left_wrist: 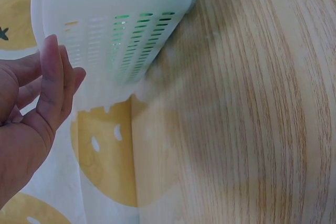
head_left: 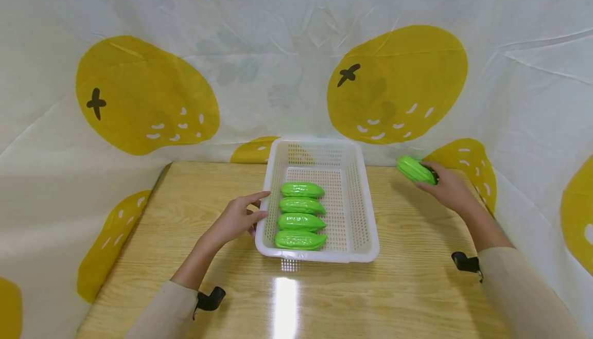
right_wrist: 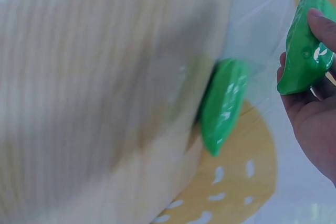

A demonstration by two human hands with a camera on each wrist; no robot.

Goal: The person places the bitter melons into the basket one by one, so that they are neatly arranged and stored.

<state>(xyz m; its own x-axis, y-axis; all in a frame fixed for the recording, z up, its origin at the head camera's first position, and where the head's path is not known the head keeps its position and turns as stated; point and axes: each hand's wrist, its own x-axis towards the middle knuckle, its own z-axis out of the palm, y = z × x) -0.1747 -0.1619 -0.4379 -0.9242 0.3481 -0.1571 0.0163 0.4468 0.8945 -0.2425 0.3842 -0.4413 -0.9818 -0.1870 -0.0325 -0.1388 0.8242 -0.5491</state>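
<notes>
My right hand point(head_left: 443, 187) grips a green bitter melon point(head_left: 414, 169), ridged and pointed at one end, above the table's far right part. The right wrist view shows thumb and fingers around this bitter melon point(right_wrist: 307, 51). A second bitter melon point(right_wrist: 224, 106) lies on the table by the cloth; in the head view it is mostly hidden. Several bitter melons point(head_left: 302, 206) lie side by side in the left part of a white plastic basket point(head_left: 366, 210). At the basket's left rim is my left hand point(head_left: 235, 219), its relaxed fingers touching the outer wall point(left_wrist: 100, 30).
The basket stands on a wood-grain table point(head_left: 194, 190), near its back edge. White cloth point(head_left: 278, 82) with yellow fruit prints hangs behind and at both sides. Each wrist carries a black camera mount point(head_left: 210, 299).
</notes>
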